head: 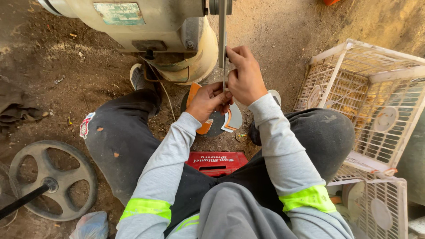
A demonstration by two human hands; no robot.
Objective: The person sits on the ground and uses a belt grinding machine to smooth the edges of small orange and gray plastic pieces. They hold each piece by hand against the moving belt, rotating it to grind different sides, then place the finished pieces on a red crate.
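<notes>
Left hand (207,101) gripping flat orange disc (193,94), right hand (245,76) on thin metal blade (222,31)

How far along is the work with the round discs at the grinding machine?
Done: flat discs lie in the white plastic crates on the right, though whether finished cannot be told. In hand: the left hand and right hand hold a thin piece against the machine's wheel. Left: more discs lie on the ground under the hands.
</notes>
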